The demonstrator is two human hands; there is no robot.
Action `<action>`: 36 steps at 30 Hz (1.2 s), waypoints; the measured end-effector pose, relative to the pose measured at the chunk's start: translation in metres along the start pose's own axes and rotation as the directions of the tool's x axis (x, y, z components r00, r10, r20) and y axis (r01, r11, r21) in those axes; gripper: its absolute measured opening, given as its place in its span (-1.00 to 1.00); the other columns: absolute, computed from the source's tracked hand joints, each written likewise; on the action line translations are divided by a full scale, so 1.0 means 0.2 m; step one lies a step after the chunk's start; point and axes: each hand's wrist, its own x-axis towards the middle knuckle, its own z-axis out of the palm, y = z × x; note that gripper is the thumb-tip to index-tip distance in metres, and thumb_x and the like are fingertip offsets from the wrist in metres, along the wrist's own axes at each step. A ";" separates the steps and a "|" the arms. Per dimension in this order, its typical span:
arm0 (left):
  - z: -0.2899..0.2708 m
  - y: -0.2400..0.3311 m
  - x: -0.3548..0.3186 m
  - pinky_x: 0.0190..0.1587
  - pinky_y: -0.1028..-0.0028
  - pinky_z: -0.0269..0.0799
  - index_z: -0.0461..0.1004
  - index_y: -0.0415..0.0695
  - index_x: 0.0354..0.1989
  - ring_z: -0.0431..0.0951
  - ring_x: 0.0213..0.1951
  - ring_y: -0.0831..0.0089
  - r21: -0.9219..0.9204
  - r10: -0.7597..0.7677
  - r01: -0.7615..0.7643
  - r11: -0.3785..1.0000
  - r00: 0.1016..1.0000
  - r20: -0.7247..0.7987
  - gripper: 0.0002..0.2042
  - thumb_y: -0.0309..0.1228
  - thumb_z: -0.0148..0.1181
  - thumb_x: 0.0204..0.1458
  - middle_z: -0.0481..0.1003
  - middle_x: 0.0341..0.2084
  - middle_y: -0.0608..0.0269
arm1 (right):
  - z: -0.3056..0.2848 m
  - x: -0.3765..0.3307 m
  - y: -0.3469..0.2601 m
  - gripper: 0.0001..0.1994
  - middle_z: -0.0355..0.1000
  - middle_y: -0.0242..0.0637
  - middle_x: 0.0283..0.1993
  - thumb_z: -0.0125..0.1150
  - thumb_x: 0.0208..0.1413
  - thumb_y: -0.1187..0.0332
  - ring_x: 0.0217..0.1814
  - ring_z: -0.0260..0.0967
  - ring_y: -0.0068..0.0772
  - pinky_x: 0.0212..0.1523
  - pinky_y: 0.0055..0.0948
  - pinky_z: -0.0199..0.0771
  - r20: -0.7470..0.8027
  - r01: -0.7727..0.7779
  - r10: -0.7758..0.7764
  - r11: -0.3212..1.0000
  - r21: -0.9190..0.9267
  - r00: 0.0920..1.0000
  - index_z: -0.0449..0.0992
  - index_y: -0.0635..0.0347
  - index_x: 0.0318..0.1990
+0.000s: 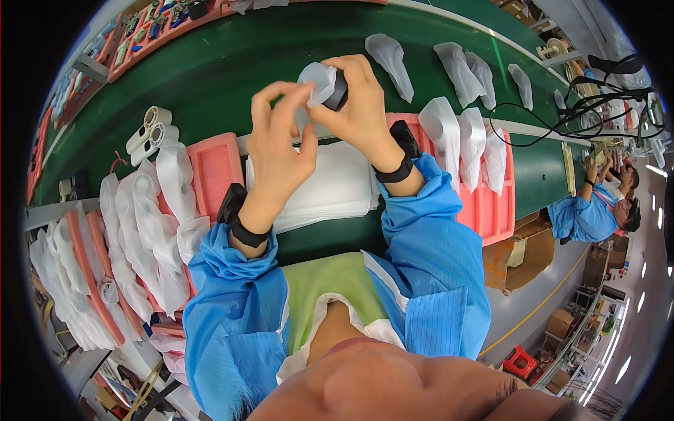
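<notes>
Above the green work table, my right hand (358, 98) grips a dark, round-ended object (340, 91) whose kind I cannot make out. A translucent whitish plastic piece (319, 78) covers its left side, perhaps part of a bag. My left hand (279, 133) is at that plastic, its fingers slightly blurred and its thumb apart from them. Below both hands lies a stack of flat white translucent bags (326, 184). To the left, white tubular devices with round open ends (153, 130) rest on the table.
Pink trays (216, 172) flank the stack, with bagged items (144, 210) at left and more (441, 133) at right. Several bagged items (390, 63) lie along the far side. Black cables (597, 105) hang at right; beyond, another person (590, 210) works by a cardboard box (519, 256).
</notes>
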 end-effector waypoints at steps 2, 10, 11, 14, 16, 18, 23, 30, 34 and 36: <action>-0.02 0.01 0.04 -0.27 0.41 0.51 0.46 -0.05 0.01 0.56 -0.28 0.28 0.025 -0.177 0.177 0.984 0.984 0.030 -0.51 -0.64 0.30 -0.19 0.45 -0.17 0.17 | 0.03 -0.03 -0.03 -0.38 0.35 -0.17 -0.12 0.48 -0.29 0.39 -0.14 0.42 -0.21 -0.22 -0.40 0.48 0.041 -0.059 0.056 0.996 0.061 0.998 0.39 0.23 0.04; -0.22 -0.16 0.06 -0.13 0.48 0.45 0.42 -0.08 0.02 0.50 -0.11 0.39 -0.619 -0.222 0.255 0.743 0.966 0.131 -0.52 -0.55 0.37 -0.15 0.39 -0.02 0.16 | 0.04 -0.03 -0.11 -0.32 0.40 -0.21 -0.04 0.47 -0.26 0.40 -0.06 0.44 -0.28 -0.17 -0.37 0.49 0.145 -0.069 0.012 0.914 0.399 0.989 0.31 0.21 0.12; -0.23 -0.17 0.06 -0.13 0.48 0.45 0.42 -0.08 0.02 0.50 -0.11 0.39 -0.617 -0.221 0.252 0.746 0.967 0.127 -0.52 -0.55 0.37 -0.15 0.39 -0.02 0.16 | 0.05 -0.02 -0.10 -0.35 0.41 -0.23 -0.04 0.46 -0.24 0.42 -0.06 0.44 -0.29 -0.16 -0.36 0.49 0.133 0.004 -0.049 0.949 0.316 0.990 0.32 0.21 0.10; -0.25 -0.18 0.05 -0.05 0.50 0.40 0.42 -0.11 0.01 0.45 -0.02 0.40 -0.725 -0.007 0.087 0.683 0.994 0.112 -0.55 -0.51 0.39 -0.11 0.38 0.02 0.14 | 0.10 -0.06 -0.06 -0.38 0.45 -0.18 -0.09 0.42 -0.22 0.44 -0.10 0.47 -0.21 -0.16 -0.36 0.48 0.371 -0.154 -0.012 0.896 0.416 0.929 0.34 0.21 0.10; -0.24 -0.16 0.06 -0.03 0.48 0.39 0.41 -0.13 0.02 0.44 -0.01 0.38 -0.711 -0.142 0.111 0.695 0.990 0.017 -0.55 -0.50 0.38 -0.10 0.37 0.02 0.13 | 0.11 -0.06 -0.04 -0.39 0.46 -0.16 -0.11 0.41 -0.20 0.46 -0.13 0.48 -0.17 -0.17 -0.36 0.48 0.481 -0.238 -0.005 0.864 0.443 0.877 0.34 0.21 0.10; -0.21 -0.14 0.07 0.01 0.45 0.36 0.39 -0.15 0.03 0.41 0.03 0.34 -0.691 -0.397 0.174 0.702 0.901 -0.176 -0.55 -0.48 0.38 -0.07 0.36 0.03 0.11 | 0.09 -0.05 0.00 -0.47 0.45 -0.12 -0.22 0.38 -0.20 0.47 -0.21 0.47 -0.07 -0.23 -0.33 0.47 0.317 -0.099 0.021 0.968 0.232 0.948 0.36 0.24 0.02; -0.14 -0.17 0.00 0.05 0.36 0.34 0.35 -0.15 0.07 0.37 0.07 0.31 -0.496 -0.238 0.134 0.858 0.959 -0.153 -0.50 -0.47 0.38 -0.07 0.31 0.07 0.08 | 0.08 -0.05 -0.07 -0.62 0.39 -0.04 -0.34 0.34 -0.21 0.51 -0.31 0.40 0.09 -0.36 -0.24 0.42 0.161 0.048 -0.024 0.988 -0.147 0.987 0.35 0.29 -0.17; -0.08 -0.13 -0.01 0.12 0.30 0.28 0.42 -0.12 -0.03 0.30 0.13 0.22 -0.320 -0.115 -0.022 0.947 0.908 -0.403 -0.56 -0.42 0.43 -0.11 0.24 0.13 0.08 | 0.09 -0.05 -0.09 -0.65 0.34 -0.08 -0.39 0.34 -0.23 0.51 -0.36 0.37 0.08 -0.42 -0.16 0.37 0.113 0.068 -0.047 0.978 -0.197 0.993 0.30 0.29 -0.27; -0.08 -0.12 -0.02 0.11 0.32 0.28 0.50 -0.10 -0.18 0.30 0.13 0.20 -0.179 -0.049 -0.010 0.984 0.946 -0.319 -0.68 -0.42 0.44 -0.13 0.24 0.14 0.07 | 0.11 -0.06 -0.10 -0.64 0.32 -0.09 -0.40 0.35 -0.24 0.51 -0.37 0.37 0.07 -0.45 -0.16 0.35 0.114 0.096 -0.074 0.974 -0.205 0.991 0.30 0.29 -0.27; -0.10 -0.12 -0.02 0.10 0.32 0.28 0.52 -0.09 -0.22 0.30 0.13 0.20 -0.102 0.005 -0.039 0.994 0.949 -0.315 -0.72 -0.43 0.44 -0.13 0.25 0.13 0.09 | 0.11 -0.06 -0.12 -0.63 0.32 -0.09 -0.41 0.35 -0.25 0.51 -0.38 0.36 0.06 -0.45 -0.16 0.35 0.119 0.112 -0.088 0.972 -0.205 0.989 0.30 0.29 -0.27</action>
